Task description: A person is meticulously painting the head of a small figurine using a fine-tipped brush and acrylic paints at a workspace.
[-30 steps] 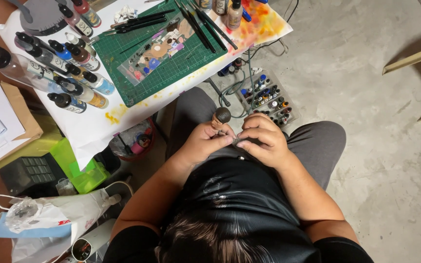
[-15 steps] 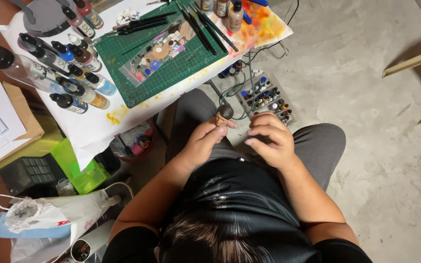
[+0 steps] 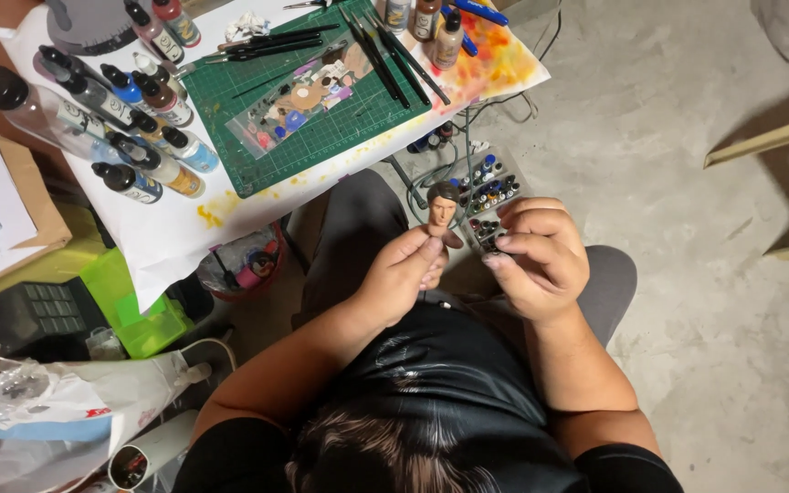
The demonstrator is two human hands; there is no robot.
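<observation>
Concrete floor (image 3: pixel 687 183) and a paint-stained tabletop (image 3: pixel 184 228) are framing the scene I am watching remotely: a seated person is holding a small figure head (image 3: pixel 443 208) upright over the lap. My view shows the left hand (image 3: pixel 404 274) pinching it at the neck, fingers closed around the stub. Just to its right, the right hand (image 3: pixel 541 256) is hovering loosely curled, apparently empty. Bottles (image 3: pixel 130 119) and brushes (image 3: pixel 385 55) are lying around a green mat (image 3: pixel 321 128).

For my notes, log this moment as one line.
left hand: holds small figure head | right hand: curled beside it, apart | behind: green cutting mat
</observation>
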